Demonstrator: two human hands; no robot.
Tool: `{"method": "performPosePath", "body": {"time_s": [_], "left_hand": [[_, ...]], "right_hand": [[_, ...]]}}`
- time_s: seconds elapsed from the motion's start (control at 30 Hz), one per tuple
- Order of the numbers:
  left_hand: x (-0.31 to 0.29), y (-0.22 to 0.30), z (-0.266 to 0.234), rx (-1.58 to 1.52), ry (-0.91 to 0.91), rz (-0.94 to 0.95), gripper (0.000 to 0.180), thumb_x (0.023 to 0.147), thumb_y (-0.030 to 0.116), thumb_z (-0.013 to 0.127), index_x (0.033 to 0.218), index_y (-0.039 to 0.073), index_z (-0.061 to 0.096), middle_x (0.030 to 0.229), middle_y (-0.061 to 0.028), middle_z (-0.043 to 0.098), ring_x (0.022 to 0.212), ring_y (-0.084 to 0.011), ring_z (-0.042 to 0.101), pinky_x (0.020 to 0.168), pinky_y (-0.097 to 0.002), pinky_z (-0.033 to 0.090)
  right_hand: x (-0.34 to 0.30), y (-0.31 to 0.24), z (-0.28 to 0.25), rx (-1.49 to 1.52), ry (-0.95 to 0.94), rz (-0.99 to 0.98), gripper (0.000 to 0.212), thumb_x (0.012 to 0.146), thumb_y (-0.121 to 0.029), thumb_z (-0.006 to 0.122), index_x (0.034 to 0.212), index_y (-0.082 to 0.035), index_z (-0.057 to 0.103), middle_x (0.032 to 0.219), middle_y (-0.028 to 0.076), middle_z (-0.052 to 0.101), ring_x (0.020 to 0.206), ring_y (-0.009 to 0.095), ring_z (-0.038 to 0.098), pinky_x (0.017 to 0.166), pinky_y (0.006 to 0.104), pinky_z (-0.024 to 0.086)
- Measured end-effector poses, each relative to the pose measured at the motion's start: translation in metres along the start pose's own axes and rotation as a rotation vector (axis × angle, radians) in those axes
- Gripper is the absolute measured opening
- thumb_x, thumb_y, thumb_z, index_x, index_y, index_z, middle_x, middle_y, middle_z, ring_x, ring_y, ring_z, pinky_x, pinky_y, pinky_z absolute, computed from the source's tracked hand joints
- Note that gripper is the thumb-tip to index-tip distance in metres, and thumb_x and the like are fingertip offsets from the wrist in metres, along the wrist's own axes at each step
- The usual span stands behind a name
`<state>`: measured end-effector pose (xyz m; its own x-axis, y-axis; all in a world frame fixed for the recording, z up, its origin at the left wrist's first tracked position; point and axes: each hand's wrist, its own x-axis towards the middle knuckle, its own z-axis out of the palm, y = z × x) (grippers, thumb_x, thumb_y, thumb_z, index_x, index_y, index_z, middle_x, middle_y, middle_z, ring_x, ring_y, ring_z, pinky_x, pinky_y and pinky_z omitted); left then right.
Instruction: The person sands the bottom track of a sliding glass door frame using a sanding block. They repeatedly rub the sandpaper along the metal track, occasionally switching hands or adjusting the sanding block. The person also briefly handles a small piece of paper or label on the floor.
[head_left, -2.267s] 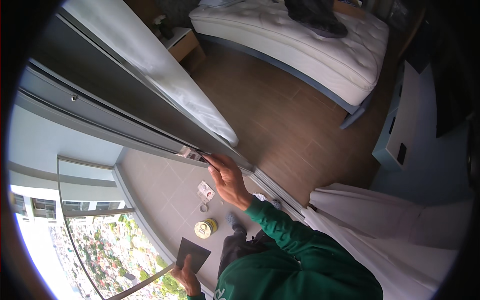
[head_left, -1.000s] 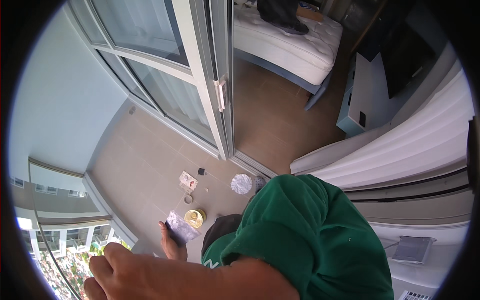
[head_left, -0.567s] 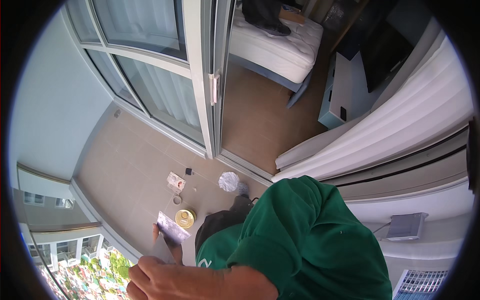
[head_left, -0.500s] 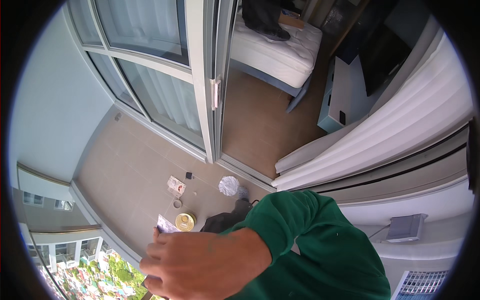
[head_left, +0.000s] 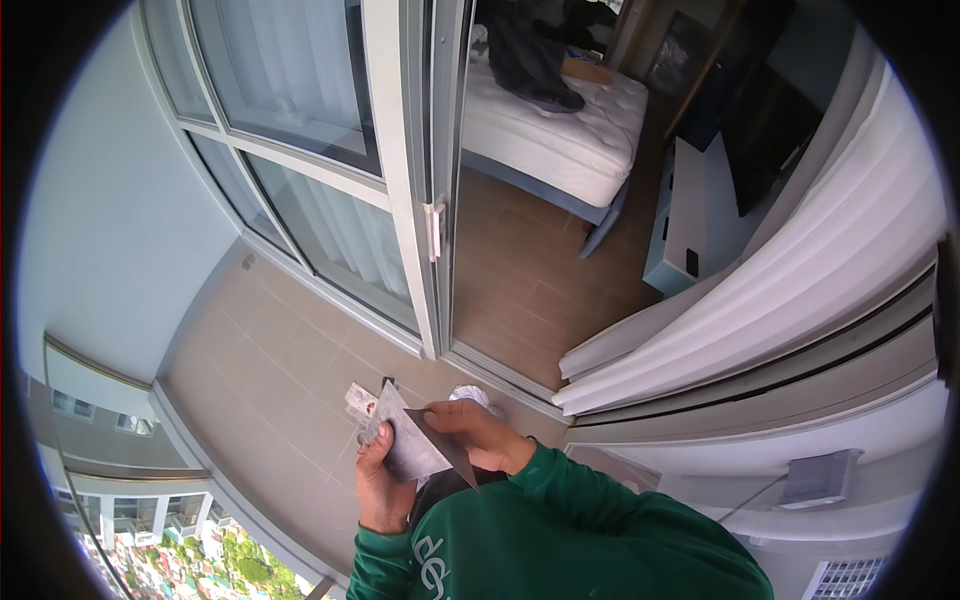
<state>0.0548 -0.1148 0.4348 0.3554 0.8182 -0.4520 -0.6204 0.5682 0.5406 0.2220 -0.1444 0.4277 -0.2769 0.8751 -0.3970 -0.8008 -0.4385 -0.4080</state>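
Note:
A folded sheet [head_left: 408, 440], pale grey on one face and dark grey on the other, is held up in front of my body. My left hand [head_left: 378, 483] grips its lower left side, the thumb lying over the pale face. On the opposite side, my right hand [head_left: 475, 430] pinches the dark flap [head_left: 445, 445]. The fold points away from me. Behind the sheet, a printed paper piece [head_left: 360, 400] and part of a crumpled white bag [head_left: 470, 394] lie on the tiled floor. A small dark object [head_left: 389, 382] shows just past the sheet's tip.
Ahead stands a glass sliding door frame [head_left: 432, 300], open onto a room with a mattress [head_left: 555, 135] and a low cabinet [head_left: 685, 230]. White curtains [head_left: 760, 310] hang at the right. The balcony edge [head_left: 215, 480] runs along the left, with buildings and greenery beyond.
My right hand has drawn back from the lower left toward my body. Both hands now hold the folded sheet. The yellow round tin seen on the floor earlier is hidden.

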Motion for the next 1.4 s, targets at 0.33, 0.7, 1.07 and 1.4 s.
{"method": "performPosePath", "body": {"time_s": [0.33, 0.7, 1.07, 1.4], "left_hand": [[0.039, 0.011, 0.02, 0.087, 0.039, 0.105, 0.043, 0.094, 0.031, 0.066, 0.122, 0.0, 0.058, 0.118, -0.0094, 0.064, 0.106, -0.0223, 0.062, 0.098, -0.0379, 0.047], [0.046, -0.035, -0.046, 0.214, 0.329, -0.229, 0.047, 0.107, 0.046, 0.034, 0.126, 0.007, 0.052, 0.117, -0.0044, 0.06, 0.111, -0.0167, 0.054, 0.112, -0.0374, 0.032], [0.097, -0.104, -0.077, 1.632, 0.409, -0.4, 0.045, 0.095, 0.037, 0.06, 0.121, 0.0, 0.056, 0.089, -0.0039, 0.067, 0.087, -0.0203, 0.065, 0.095, -0.0349, 0.048], [0.143, -0.123, -0.092, 1.821, 0.216, -0.465, 0.021, 0.088, 0.025, 0.063, 0.104, 0.011, 0.059, 0.088, -0.0092, 0.067, 0.079, -0.0308, 0.068, 0.069, -0.0406, 0.056]], "right_hand": [[-0.005, -0.054, -0.104, -0.465, 0.348, -0.136, 0.029, 0.088, -0.019, 0.073, 0.107, 0.002, 0.065, 0.095, 0.006, 0.068, 0.084, 0.011, 0.063, 0.079, 0.025, 0.049], [0.064, -0.07, -0.233, -0.314, 0.409, -0.276, 0.024, 0.093, -0.025, 0.068, 0.099, -0.002, 0.064, 0.083, 0.002, 0.064, 0.076, 0.009, 0.056, 0.069, 0.0263, 0.044], [0.132, -0.092, -0.301, -0.381, 0.311, -0.306, 0.022, 0.091, -0.021, 0.067, 0.095, -0.001, 0.06, 0.078, 0.01, 0.066, 0.073, 0.019, 0.065, 0.069, 0.0313, 0.049], [0.164, -0.081, -0.322, -0.358, 0.261, -0.32, 0.02, 0.091, -0.021, 0.066, 0.096, -0.002, 0.064, 0.088, 0.013, 0.07, 0.079, 0.027, 0.07, 0.074, 0.0343, 0.055]]}}
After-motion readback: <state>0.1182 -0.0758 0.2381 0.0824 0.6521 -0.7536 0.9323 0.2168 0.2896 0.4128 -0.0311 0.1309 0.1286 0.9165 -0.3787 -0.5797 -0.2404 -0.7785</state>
